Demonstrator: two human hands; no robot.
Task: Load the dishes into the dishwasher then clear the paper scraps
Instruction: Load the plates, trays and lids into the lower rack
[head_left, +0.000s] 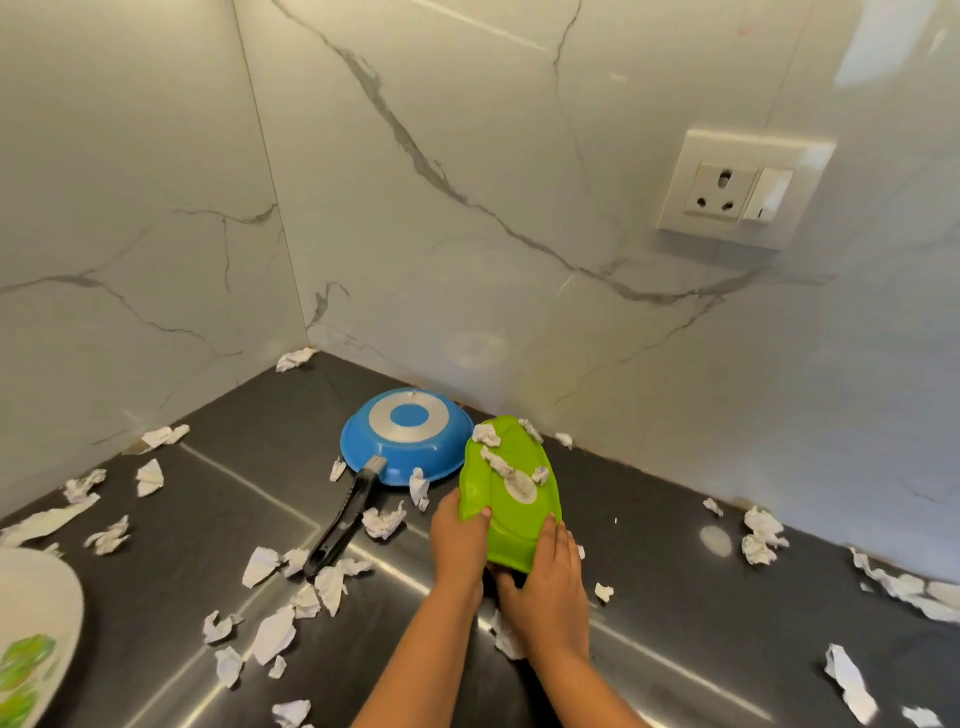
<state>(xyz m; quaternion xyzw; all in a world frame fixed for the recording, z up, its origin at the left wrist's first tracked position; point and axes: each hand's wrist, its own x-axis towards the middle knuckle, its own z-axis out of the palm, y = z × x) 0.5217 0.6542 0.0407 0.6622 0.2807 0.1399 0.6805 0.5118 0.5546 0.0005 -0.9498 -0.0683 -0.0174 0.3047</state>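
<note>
I have a marbled wall (467, 208) meeting in a corner at the back, and below it the dark table (675, 597) running out from that corner. At the lower left edge of view a white plate (47, 613) with a green pattern lies on the table, only partly in frame. Near the corner a blue pan (405, 441) rests upside down, its black handle (343, 514) pointing back toward me and slightly left. Just right of the pan is the green plate (501, 535), lifted and tilted so I see it foreshortened. Its long axis runs from the grips away toward the wall, leaning a little left, and its far rim is close beside the pan's rim. The plate stretches away from both grips, which have only its near end. The left grip (460, 540) holds the near left rim with the thumb pressed on the upper face, and the right grip (550, 587) clasps the near right rim with its fingers laid along the edge. A wall socket (737, 192) sits at the upper right. Crumpled paper scraps (384, 522) lie scattered across the table, and a few more scraps (488, 434) sit on the green plate's far half.
</note>
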